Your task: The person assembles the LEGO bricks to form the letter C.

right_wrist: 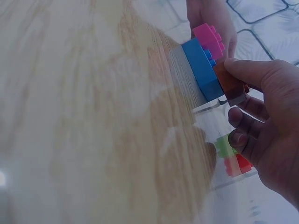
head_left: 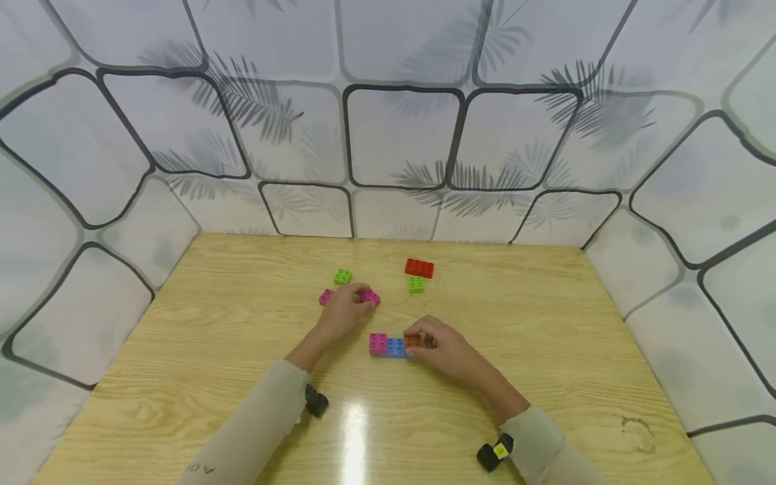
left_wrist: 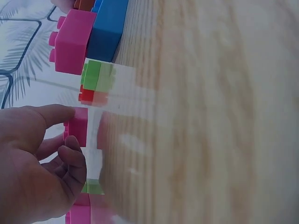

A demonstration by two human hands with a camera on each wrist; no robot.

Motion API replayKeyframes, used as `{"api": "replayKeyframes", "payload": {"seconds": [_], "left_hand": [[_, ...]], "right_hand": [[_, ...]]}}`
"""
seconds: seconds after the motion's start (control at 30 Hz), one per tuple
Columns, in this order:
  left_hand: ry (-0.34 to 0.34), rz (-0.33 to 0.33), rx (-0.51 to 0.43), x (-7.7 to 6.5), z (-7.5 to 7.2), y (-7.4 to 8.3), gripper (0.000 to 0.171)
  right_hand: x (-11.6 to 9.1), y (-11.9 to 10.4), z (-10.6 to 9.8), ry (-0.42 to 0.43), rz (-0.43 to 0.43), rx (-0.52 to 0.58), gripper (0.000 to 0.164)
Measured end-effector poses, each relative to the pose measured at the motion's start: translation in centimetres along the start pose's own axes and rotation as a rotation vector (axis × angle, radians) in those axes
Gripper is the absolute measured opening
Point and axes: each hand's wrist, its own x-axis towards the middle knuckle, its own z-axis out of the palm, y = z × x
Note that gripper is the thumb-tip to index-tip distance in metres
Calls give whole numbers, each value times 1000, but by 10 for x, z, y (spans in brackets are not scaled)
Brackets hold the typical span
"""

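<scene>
On the wooden table, a long blue brick point(head_left: 395, 347) carries a pink brick point(head_left: 378, 343) on its left end. My right hand point(head_left: 448, 347) pinches an orange-brown brick point(right_wrist: 228, 80) between thumb and fingers at the blue brick's right end; in the right wrist view it overhangs that end. Farther back and to the left, my left hand point(head_left: 343, 313) grips another pink brick point(left_wrist: 80, 127), its thumb and a finger at the brick's sides. A third pink brick point(head_left: 326, 296) lies just left of that hand, partly covered by it.
Behind the left hand sits a green brick point(head_left: 342, 277). A second green brick point(head_left: 415, 285) lies in front of a long red brick point(head_left: 419, 268) near the back. White patterned cloth point(head_left: 400, 148) walls the table's back and sides.
</scene>
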Motion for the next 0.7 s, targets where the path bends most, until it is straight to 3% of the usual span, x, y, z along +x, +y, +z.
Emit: {"api": "replayKeyframes", "payload": {"seconds": [0.27, 0.7], "left_hand": [[-47, 55, -40, -9, -5, -1, 45], [-142, 124, -95, -38, -23, 6, 44]], "right_hand": [[0, -1, 0, -10, 7, 15, 31], [-1, 0, 0, -9, 1, 24, 33]]}}
